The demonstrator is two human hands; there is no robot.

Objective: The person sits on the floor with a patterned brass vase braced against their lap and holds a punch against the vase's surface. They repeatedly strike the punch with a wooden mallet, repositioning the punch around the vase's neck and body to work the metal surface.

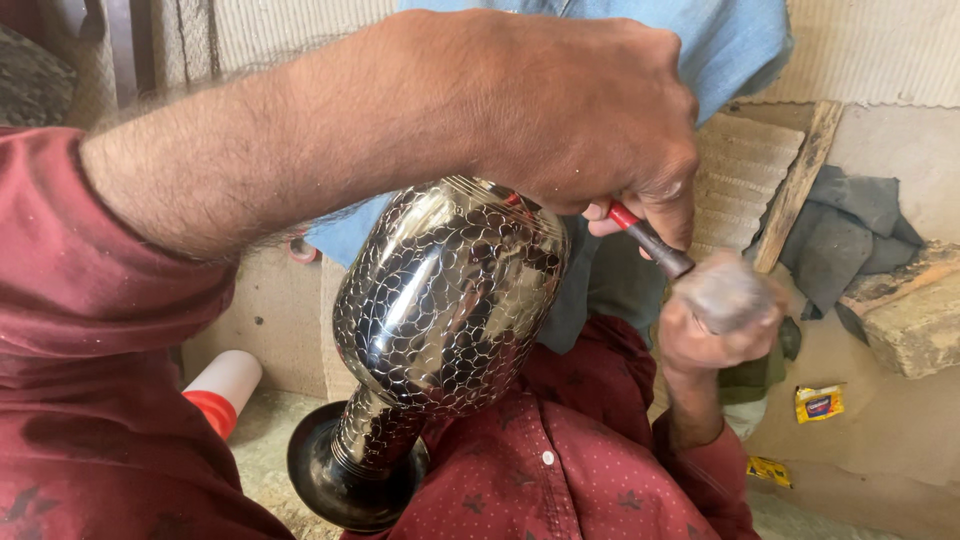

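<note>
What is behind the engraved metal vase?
Behind the vase hangs blue cloth, with dark red shirt fabric lower down. The left hand covers the vase's upper shoulder, so whatever lies directly behind that part is hidden.

right hand [722, 325] motion-blurred, tool tip [672, 262] hidden

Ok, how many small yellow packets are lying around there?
2: one yellow packet on the floor at right under the stone block, another packet lower down. More may be hidden.
</note>
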